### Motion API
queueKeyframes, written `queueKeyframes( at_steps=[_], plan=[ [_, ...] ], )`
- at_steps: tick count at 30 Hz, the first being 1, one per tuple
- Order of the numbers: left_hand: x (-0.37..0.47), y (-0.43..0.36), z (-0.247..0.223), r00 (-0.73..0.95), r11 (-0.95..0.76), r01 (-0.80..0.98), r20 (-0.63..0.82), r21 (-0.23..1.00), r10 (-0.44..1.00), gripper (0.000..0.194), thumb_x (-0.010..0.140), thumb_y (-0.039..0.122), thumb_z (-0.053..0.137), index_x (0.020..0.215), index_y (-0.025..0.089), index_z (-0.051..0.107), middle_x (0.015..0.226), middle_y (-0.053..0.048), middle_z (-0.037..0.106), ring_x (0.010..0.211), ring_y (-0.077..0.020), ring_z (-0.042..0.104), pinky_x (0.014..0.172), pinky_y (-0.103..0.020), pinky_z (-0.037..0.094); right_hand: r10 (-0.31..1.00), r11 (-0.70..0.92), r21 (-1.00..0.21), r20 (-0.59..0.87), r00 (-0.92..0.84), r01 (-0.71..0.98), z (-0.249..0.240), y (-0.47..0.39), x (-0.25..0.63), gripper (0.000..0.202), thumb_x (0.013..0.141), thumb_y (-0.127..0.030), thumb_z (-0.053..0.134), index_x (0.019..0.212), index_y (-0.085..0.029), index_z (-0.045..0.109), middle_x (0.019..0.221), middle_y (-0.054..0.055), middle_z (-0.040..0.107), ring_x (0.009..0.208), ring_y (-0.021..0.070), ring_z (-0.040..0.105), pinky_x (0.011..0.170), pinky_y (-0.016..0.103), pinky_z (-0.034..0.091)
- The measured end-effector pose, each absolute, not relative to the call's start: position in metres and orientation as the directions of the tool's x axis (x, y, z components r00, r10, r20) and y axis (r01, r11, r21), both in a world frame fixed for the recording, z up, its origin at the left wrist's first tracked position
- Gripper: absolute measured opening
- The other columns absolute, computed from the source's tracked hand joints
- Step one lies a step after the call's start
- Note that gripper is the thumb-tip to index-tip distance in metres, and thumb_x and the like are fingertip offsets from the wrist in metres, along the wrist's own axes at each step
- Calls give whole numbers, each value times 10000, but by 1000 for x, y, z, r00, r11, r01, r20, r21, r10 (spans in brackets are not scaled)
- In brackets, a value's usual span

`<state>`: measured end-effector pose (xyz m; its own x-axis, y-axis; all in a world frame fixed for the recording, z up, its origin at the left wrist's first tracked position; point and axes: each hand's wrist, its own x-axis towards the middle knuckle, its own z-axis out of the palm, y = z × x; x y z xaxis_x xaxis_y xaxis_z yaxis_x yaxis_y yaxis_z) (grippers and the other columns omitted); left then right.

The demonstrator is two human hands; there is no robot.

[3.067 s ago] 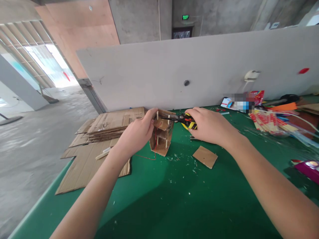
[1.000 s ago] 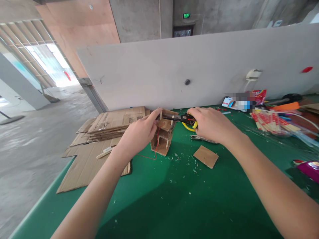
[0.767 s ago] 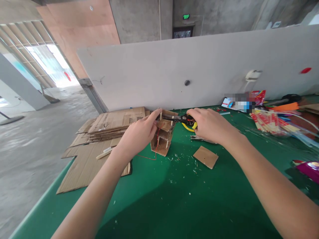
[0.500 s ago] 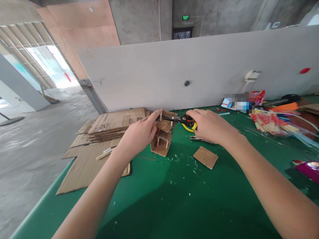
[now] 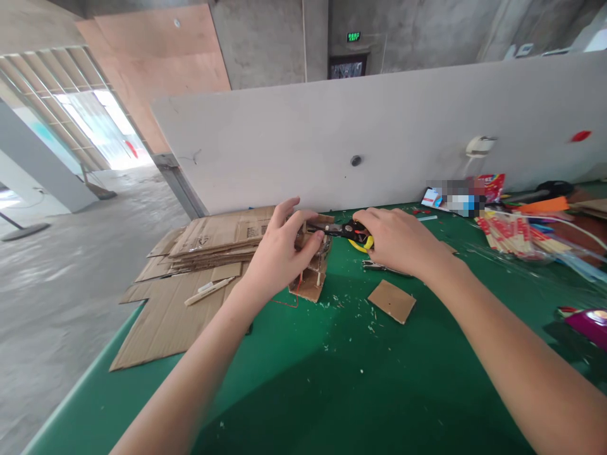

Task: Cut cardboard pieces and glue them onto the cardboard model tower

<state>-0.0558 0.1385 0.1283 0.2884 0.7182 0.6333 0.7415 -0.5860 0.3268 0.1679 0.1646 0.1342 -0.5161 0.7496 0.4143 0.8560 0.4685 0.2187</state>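
Note:
A small open cardboard box with inner shelves and short sticks [image 5: 310, 287] stands on the green table, partly hidden by my left hand [image 5: 284, 249]. My left thumb and index finger close around the jaw end of the pliers at the box's upper part; what they pinch is hidden. My right hand [image 5: 396, 237] grips the black and yellow handles of the pliers [image 5: 348, 229], whose jaws point left into the box. A thin red wire [image 5: 287, 304] runs from the box onto the table. Just below my right hand lies a metal tool [image 5: 384, 268], partly covered.
Flattened cardboard sheets [image 5: 218, 237] are stacked at the left, with a wooden stick [image 5: 208, 292] on them. A cardboard piece [image 5: 391, 301] lies right of the box among white scraps. Bundled sticks [image 5: 505, 230] and a purple object [image 5: 588, 323] are at the right. A white board [image 5: 284, 139] stands behind.
My left hand has shifted right and turned, its thumb and index finger now at the pliers' jaws and covering more of the box. My right hand has barely moved and still grips the pliers.

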Motion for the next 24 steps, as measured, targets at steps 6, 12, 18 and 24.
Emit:
queueKeyframes(
  at_steps=[6,12,18,24],
  plan=[
    [-52,140,131,268,-597,698,628,396,731,225,910,307,494,1086,203,588,1355,-130,459,1264,-220,476,1027,-384,430,730,468,247,433,-529,849,139,164,170,428,682,-67,486,1087,-169,581,1005,93,671,808,230,602,665,338,364],
    [-55,145,127,286,-632,662,644,402,709,310,891,296,520,1186,200,547,1333,-118,473,1208,-199,516,1013,-358,431,709,460,276,458,-536,844,142,168,168,420,687,-62,498,1080,-179,587,965,72,676,809,224,604,648,329,347],
    [-59,151,123,268,-649,639,671,413,691,266,871,288,550,1119,192,564,1250,-105,531,1105,-203,570,952,-372,469,693,442,296,487,-532,847,139,171,167,416,690,-48,504,1075,-184,582,963,63,674,836,223,606,647,322,342],
    [-58,153,119,245,-650,618,677,443,694,295,858,264,565,1138,193,502,1168,-98,582,1104,-215,568,939,-395,475,698,429,292,493,-519,855,137,174,168,415,686,-70,524,1078,-191,585,965,61,677,825,226,611,647,324,361]
  ],
)
